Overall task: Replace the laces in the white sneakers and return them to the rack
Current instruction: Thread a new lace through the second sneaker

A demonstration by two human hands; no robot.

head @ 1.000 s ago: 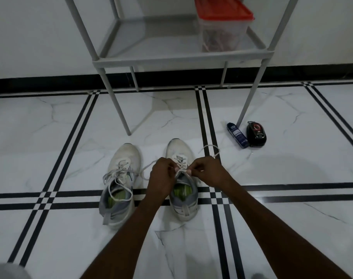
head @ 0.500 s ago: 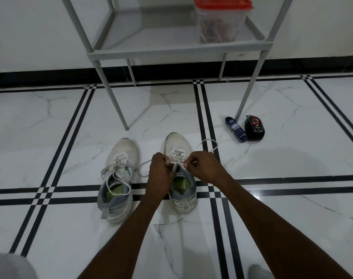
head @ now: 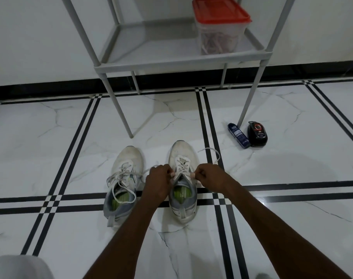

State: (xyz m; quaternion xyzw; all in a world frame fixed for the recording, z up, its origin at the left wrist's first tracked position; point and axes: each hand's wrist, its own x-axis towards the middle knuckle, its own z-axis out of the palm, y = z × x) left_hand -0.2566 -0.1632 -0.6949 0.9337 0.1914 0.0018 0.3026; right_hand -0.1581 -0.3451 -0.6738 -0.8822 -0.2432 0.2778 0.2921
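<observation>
Two white sneakers stand side by side on the floor, toes pointing away from me. The right sneaker [head: 182, 156] has its lace threaded through the eyelets. My left hand [head: 158, 183] pinches the lace at the sneaker's left side and my right hand [head: 209, 175] pinches it at the right side, level with the top eyelets. A loose lace end [head: 213, 151] curls on the floor behind my right hand. The left sneaker [head: 124, 178] sits untouched with slack, untied laces. The grey rack [head: 183, 62] stands beyond the shoes.
A clear tub with a red lid [head: 220, 27] stands on the rack's low shelf. A dark blue tube [head: 238, 135] and a black shoe-polish sponge [head: 257, 133] lie by the rack's front right leg. The floor is white marble with black stripes.
My hands have moved apart to either side of the right sneaker's tongue, still pinching the lace. The camera tilted so the scene shifted slightly.
</observation>
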